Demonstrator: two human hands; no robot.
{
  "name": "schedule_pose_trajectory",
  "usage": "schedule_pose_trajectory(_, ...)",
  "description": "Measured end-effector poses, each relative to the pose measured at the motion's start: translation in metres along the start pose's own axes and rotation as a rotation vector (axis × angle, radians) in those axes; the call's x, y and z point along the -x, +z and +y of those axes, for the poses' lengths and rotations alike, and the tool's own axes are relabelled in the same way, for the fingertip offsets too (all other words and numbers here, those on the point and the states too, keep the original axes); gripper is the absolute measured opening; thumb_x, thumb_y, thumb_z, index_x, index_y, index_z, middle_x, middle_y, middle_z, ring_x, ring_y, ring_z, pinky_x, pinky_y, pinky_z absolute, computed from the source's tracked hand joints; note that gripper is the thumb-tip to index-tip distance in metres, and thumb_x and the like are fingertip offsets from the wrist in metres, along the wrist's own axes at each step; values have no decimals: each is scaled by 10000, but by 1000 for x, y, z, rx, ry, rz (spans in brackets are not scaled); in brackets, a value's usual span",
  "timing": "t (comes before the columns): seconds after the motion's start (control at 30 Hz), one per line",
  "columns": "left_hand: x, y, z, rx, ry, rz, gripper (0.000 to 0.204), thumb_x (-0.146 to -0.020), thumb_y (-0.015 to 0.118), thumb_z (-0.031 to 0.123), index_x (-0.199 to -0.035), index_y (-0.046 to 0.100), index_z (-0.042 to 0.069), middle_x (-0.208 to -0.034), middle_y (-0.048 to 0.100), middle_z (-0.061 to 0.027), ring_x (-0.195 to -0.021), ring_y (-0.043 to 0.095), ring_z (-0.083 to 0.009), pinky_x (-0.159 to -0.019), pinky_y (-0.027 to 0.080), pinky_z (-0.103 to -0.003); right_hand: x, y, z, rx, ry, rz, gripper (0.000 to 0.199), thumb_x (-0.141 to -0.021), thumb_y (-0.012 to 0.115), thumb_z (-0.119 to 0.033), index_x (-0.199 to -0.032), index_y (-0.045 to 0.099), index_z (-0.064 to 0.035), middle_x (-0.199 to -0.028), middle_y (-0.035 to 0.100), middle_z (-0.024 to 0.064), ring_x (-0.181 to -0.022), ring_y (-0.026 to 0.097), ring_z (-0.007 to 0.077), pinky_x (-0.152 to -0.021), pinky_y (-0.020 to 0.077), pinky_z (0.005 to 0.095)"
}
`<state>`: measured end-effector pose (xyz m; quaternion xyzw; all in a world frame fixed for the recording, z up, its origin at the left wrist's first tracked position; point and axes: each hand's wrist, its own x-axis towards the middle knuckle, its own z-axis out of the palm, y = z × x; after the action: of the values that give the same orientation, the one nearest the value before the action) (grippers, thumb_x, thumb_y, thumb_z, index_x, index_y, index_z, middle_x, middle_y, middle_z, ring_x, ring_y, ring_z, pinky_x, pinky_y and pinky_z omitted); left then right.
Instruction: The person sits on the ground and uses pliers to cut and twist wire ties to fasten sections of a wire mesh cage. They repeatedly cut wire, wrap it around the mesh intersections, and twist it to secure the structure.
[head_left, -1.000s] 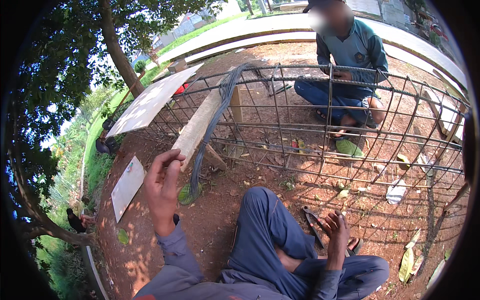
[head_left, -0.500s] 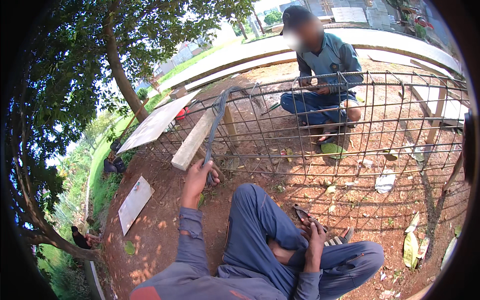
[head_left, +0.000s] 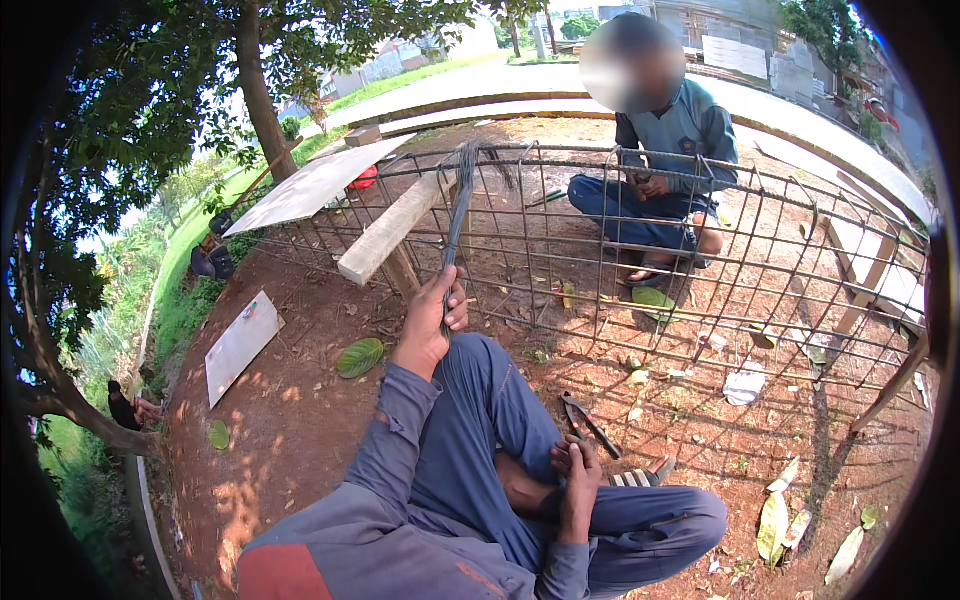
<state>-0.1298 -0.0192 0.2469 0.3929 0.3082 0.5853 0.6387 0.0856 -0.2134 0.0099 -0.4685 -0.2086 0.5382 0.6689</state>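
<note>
My left hand [head_left: 432, 322] is closed around a bundle of thin dark tie wires [head_left: 461, 215], held upright above my raised knee. The bundle's far end bends over beside the top bar of a steel rebar cage [head_left: 597, 258]; whether it touches the bar I cannot tell. Over my crossed legs, my right hand [head_left: 577, 482] has its fingers curled together, and anything in them is hidden. Just beyond it, dark-handled pincers [head_left: 592, 426] lie on the soil, close to a striped sandal [head_left: 643, 475] on my foot.
A wooden beam [head_left: 395, 232] props the cage at the left, near a pale board [head_left: 315, 185]. Another board [head_left: 243, 340] lies on the soil. Across the cage sits a co-worker [head_left: 670, 150], hands together. Leaves [head_left: 773, 527] litter the right side.
My left hand has moved right and nearer to me, and the wire bundle is now straighter. My right hand sits farther from the pincers. The whole view has shifted slightly.
</note>
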Motion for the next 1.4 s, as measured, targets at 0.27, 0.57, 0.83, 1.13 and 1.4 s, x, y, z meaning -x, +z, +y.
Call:
schedule_pose_trajectory(0.27,31,13,-17,2,-79,-46,403,-1098,520,374,-1297,580,30,-801,608,-64,-628,610,-156,-589,505,-298,-14,23,-18,46,10,-13,335,-1062,591,-217,-1289,638,25,-1106,736,145,-956,737,197,-802,596,294)
schedule_pose_trajectory(0.57,6,-26,-23,-395,-92,-65,342,-1048,644,266,-1252,698,-4,-944,706,-6,-826,683,-84,-719,579,-261,-92,167,-138,398,-272,-410,406,-1076,568,-268,-1315,620,57,-1159,733,165,-1079,706,220,-919,554,335)
schedule_pose_trajectory(0.83,4,-53,-14,-441,-149,-122,255,-1034,667,221,-1124,699,-14,-930,717,-20,-816,686,-80,-708,566,-250,-126,252,-148,498,-201,-514,364,-985,733,-255,-1202,689,34,-1052,729,98,-1038,660,146,-902,519,314)
schedule_pose_trajectory(1.13,-56,-53,16,-411,135,32,196,-1005,673,162,-1078,704,-17,-880,709,-52,-740,692,-118,-665,577,-269,-133,246,-133,355,-131,-528,287,-985,737,-218,-1164,708,4,-972,730,38,-865,673,94,-768,542,277)
schedule_pose_trajectory(1.4,-121,-22,16,-633,50,16,271,-989,707,284,-972,711,13,-821,701,-46,-633,684,-133,-546,538,-270,-149,219,-115,392,-160,-497,394,-961,768,-204,-1259,679,38,-934,751,68,-833,684,98,-730,545,271)
